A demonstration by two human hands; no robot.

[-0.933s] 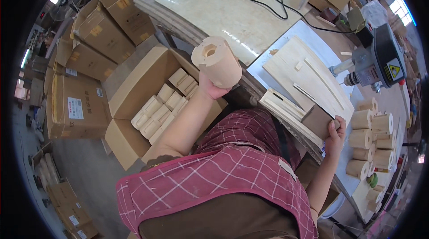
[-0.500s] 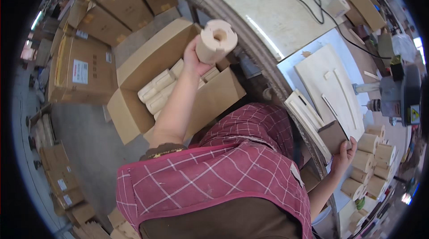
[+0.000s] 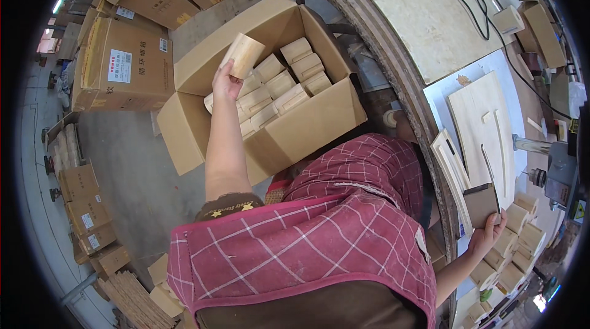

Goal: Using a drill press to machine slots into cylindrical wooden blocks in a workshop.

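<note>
My left hand (image 3: 227, 84) is closed round a pale wooden cylinder (image 3: 247, 57), tilted above an open cardboard box (image 3: 307, 136). Inside the box lie several similar wooden cylinders (image 3: 281, 85) on their sides, some with grooves cut in them. Over on the workbench at the right, my right hand (image 3: 487, 235) grips the near edge of a dark flat plate (image 3: 482, 202). That plate rests against a slotted pale wooden strip jig (image 3: 452, 172) on a wooden board (image 3: 472, 126).
Beside the board stands a grey machine with a chuck (image 3: 538, 176). Several wooden cylinders (image 3: 505, 243) are stacked at the bench's right. A black cable (image 3: 481, 3) crosses the bench. Cardboard cartons (image 3: 126, 61) stand at the far left, and the bench edge (image 3: 402, 83) runs beside the box.
My left hand has carried the cylinder left over the box and tipped it, so its side shows instead of its notched end. The dark plate under my right hand now appears more tilted.
</note>
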